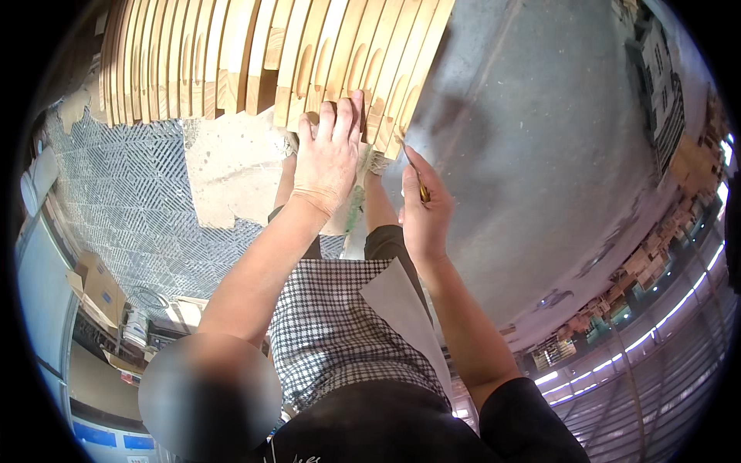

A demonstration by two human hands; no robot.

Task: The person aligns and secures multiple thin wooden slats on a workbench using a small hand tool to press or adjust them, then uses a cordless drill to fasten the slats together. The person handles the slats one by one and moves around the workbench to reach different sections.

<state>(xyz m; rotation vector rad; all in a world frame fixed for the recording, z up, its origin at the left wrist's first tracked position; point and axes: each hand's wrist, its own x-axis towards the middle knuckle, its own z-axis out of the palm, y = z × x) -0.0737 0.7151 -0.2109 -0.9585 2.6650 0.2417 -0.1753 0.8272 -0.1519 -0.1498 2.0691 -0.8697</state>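
A row of pale wooden boards (pixel 324 54) stands side by side at the top, their ends toward me. Several boards have long oval slots cut near these ends. My left hand (pixel 328 154) lies on the board ends with its fingers stretched out, palm down. At the right end of the row, my right hand (pixel 426 220) is closed around a slim hand tool (pixel 424 191) with a yellow and dark handle. Its thin tip reaches the end of one of the last boards; the exact shape of the tip is too small to tell.
Below the boards lie a torn cardboard sheet (pixel 228 170) and a patterned mat (pixel 123 185). Grey concrete floor (pixel 532 170) stretches to the right. An open cardboard box (pixel 100 289) stands at the left. Stacked wooden pieces (pixel 644 266) line the far right.
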